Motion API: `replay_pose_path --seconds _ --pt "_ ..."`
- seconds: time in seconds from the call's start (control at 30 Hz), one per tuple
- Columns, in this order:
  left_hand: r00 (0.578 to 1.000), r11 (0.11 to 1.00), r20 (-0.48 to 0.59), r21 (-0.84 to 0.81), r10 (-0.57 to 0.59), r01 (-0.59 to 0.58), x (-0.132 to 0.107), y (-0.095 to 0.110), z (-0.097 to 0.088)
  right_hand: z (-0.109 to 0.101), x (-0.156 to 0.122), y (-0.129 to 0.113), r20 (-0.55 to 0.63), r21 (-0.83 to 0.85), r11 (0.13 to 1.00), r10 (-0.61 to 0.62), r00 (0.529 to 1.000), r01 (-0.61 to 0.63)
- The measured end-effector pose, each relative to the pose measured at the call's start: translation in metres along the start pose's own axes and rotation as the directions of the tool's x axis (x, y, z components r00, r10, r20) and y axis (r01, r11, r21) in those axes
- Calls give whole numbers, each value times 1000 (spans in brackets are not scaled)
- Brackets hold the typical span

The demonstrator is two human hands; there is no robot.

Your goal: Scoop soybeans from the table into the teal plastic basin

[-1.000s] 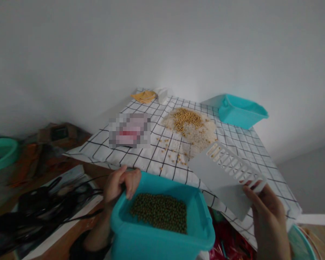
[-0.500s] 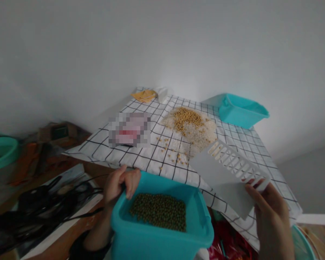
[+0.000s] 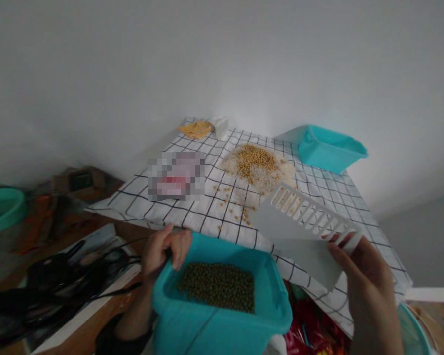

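My left hand (image 3: 165, 251) grips the near-left rim of a turquoise plastic tub (image 3: 222, 318) that holds a layer of green beans (image 3: 217, 291). My right hand (image 3: 366, 281) pinches one end of a flat white slotted plastic board (image 3: 303, 229) and holds it tilted above the front right of the checked tablecloth (image 3: 318, 197). Further back on the cloth lies a heap of yellow soybeans mixed with white rice (image 3: 258, 165), with loose beans scattered in front of it.
A second turquoise tub (image 3: 327, 150) stands at the table's far right by the wall. A yellow cloth (image 3: 196, 129) and a small white object (image 3: 220, 127) lie at the back edge. Black cables (image 3: 55, 281) and clutter lie to the left, a teal basin (image 3: 0, 209) at far left.
The white slotted board has shifted slightly left and tilted further in my right hand. My left hand and the tub of green beans have stayed in place.
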State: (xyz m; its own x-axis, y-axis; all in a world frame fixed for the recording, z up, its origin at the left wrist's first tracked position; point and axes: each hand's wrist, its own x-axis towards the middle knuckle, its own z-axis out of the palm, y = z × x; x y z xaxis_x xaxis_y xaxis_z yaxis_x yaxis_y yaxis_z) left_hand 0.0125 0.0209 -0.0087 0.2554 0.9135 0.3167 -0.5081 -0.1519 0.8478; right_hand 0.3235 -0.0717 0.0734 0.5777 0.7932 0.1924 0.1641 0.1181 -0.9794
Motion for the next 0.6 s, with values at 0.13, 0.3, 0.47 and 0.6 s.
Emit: replay_pose_path --seconds 0.13,0.3,0.47,0.6 --pt "1000 1000 -12 8 26 -25 -1 -2 2 6 4 -9 50 -29 999 -18 999 20" --pt "997 998 30 22 64 -64 2 1 1 12 7 -10 124 -39 999 -12 992 16" --pt "995 997 98 68 37 -43 3 7 -4 13 6 -1 182 -16 999 41 982 -38" --pt "994 996 96 67 45 -52 2 8 -7 1 3 1 188 33 994 95 978 -103"
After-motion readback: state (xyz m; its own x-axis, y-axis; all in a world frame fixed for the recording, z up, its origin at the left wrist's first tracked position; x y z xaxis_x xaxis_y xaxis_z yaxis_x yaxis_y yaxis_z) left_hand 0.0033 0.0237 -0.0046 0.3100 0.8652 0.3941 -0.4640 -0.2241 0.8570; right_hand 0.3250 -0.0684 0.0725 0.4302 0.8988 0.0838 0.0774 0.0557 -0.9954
